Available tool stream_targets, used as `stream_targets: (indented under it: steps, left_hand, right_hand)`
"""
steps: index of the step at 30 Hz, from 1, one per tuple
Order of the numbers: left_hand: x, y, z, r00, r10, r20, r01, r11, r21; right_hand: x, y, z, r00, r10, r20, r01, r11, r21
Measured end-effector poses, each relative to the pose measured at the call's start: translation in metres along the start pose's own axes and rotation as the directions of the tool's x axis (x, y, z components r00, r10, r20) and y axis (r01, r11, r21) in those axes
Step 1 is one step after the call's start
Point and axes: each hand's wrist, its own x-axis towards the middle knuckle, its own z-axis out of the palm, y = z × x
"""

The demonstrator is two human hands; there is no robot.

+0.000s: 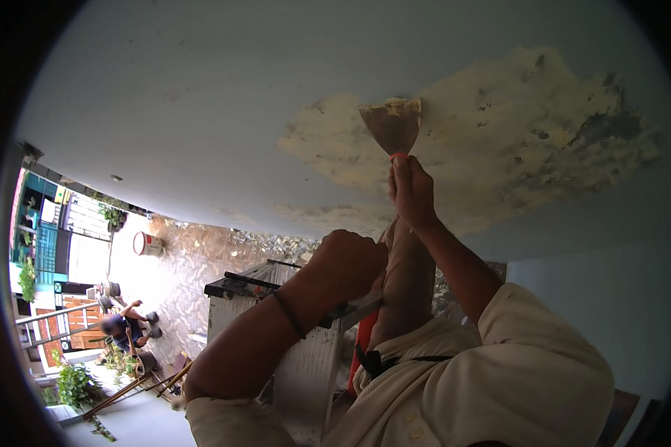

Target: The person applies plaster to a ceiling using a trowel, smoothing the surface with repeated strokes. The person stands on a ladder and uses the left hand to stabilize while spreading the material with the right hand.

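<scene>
My right hand is closed round the handle of a putty knife, raised overhead with its wide triangular blade at the wall or ceiling surface. Pale filler clings along the blade's edge. The blade meets the left part of a cream filler patch, which has dark rough spots toward its right side. Lower down, my left hand is curled into a fist in front of my body. Its back hides the fingers, so whatever it holds cannot be made out.
A worn white stepladder stands right beneath me. Debris lies along the floor. At the far left are a white bucket, a seated person, another ladder, potted plants and several poles.
</scene>
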Motion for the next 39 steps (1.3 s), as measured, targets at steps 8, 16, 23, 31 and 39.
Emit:
stream_targets:
  steps: [8,16,23,31,39]
  left_hand:
    - [0.000,-0.001,0.003,1.000,-0.010,-0.017,0.010,1.000,-0.013]
    - [-0.001,0.000,-0.002,0.999,-0.025,0.019,0.025,1.000,0.001]
    - [0.001,-0.003,0.006,0.993,0.021,-0.116,-0.023,1.000,-0.013]
    - [-0.002,-0.004,0.008,0.995,0.003,-0.095,-0.005,1.000,-0.022]
    - [-0.001,-0.005,0.011,0.998,0.009,-0.058,-0.009,1.000,0.011]
  right_hand:
    - [0.000,0.004,-0.013,1.000,0.012,-0.029,-0.013,0.999,-0.043]
    - [0.009,-0.016,0.000,0.991,-0.122,0.049,0.130,0.960,-0.247]
    - [-0.026,0.058,-0.018,0.990,-0.143,0.004,0.128,0.878,-0.460]
    - [-0.017,0.001,0.025,0.996,-0.087,-0.032,0.068,0.915,-0.397]
    - [0.032,-0.033,0.049,0.994,-0.090,0.058,0.094,0.994,-0.059]
